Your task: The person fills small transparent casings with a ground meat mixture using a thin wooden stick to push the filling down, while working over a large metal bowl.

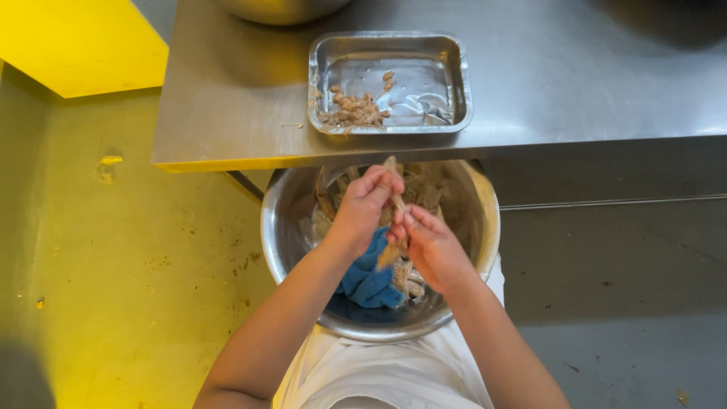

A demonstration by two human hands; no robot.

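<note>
Both my hands are over a large steel bowl [485,220] that sits on my lap below the table's edge. My left hand [362,208] pinches the upper end of a long thin shrimp-like piece [395,203]. My right hand [432,246] grips the lower part of the same piece. Inside the bowl lie several more pale pieces [413,280] and a blue cloth [367,280]. On the steel table [568,76] just beyond stands a rectangular steel tray [447,53] with a small heap of peeled bits [352,112] at its left front.
The rim of another steel bowl [280,9] shows at the top edge of the table. A yellow floor [113,250] lies to the left, a grey floor [628,265] to the right. A yellow block [76,45] sits at the top left.
</note>
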